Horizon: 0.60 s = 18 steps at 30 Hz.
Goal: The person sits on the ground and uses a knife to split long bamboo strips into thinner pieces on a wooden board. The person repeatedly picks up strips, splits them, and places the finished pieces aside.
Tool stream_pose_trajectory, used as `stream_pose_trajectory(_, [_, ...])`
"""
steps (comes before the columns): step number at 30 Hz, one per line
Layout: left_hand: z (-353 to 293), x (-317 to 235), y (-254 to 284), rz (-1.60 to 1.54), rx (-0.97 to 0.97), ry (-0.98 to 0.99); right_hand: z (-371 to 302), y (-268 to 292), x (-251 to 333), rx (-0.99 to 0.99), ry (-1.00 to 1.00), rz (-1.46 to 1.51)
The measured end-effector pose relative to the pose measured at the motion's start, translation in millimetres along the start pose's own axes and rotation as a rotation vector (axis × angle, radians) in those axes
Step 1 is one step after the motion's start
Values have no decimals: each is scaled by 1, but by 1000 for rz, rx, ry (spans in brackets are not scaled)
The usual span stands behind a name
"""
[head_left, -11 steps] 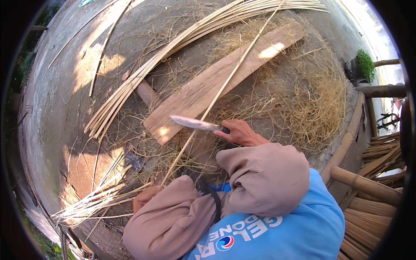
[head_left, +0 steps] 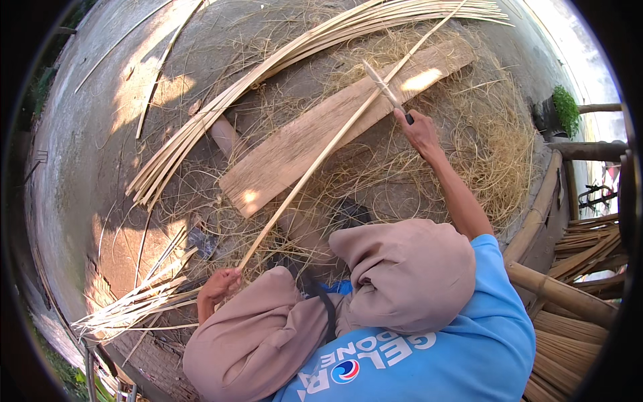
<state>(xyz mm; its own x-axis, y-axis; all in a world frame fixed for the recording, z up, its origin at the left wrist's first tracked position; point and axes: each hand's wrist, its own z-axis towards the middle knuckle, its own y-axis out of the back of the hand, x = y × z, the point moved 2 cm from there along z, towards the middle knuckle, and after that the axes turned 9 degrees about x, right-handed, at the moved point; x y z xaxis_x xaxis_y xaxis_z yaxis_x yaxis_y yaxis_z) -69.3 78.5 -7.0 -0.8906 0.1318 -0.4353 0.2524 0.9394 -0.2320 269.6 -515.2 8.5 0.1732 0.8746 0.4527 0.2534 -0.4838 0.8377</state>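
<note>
My left hand (head_left: 222, 283) is closed on the near end of a long, thin bamboo strip (head_left: 311, 165), beside my left knee. The strip slants away to the upper right, crossing over a flat wooden plank (head_left: 278, 167). My right arm reaches far forward. In my right hand (head_left: 422, 131), fingers wrapped round its dark handle, is a knife (head_left: 388, 92). Its blade lies across the strip over the far part of the plank. Whether the edge cuts into the strip is too small to tell.
A long bundle of bamboo strips (head_left: 221, 107) lies beyond the plank. Curly shavings (head_left: 492, 151) cover the ground to the right. Shorter strips (head_left: 137, 308) are piled at the left. A bamboo rail (head_left: 562, 291) and more bundled strips (head_left: 569, 338) stand at my right.
My right hand has moved the knife forward and to the right, from near my knees to the plank's far part. My left hand has risen slightly, still holding the strip.
</note>
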Motion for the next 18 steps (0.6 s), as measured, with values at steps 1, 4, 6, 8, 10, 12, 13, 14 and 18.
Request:
stream_pose_trajectory(1, [-1,-4,1,2,-17,-6,-18,-12,23,102,74,6])
stream_pose_trajectory(4, [-22,16,5,26,-69,11,-54,-59,33,173,443,-110])
stream_pose_trajectory(6, [-40,38,4,19,-108,29,-58,-64,25,112,634,-135])
stream_pose_trajectory(8, [-28,39,6,37,-90,24,-17,-8,-17,47,-23,-66])
stream_pose_trajectory(10, [-31,39,1,46,-107,7,33,31,-89,-352,-325,-6])
stream_pose_trajectory(12, [-33,42,6,65,-134,-1,41,44,-100,-359,-402,431])
stream_pose_trajectory(13, [-33,46,9,78,-147,-9,40,39,-92,-336,-363,495])
stream_pose_trajectory(14, [-28,45,19,107,-161,-31,33,28,-84,-316,-326,559])
stream_pose_trajectory(18, [36,-5,34,275,-201,-173,-40,-41,-23,-159,-185,566])
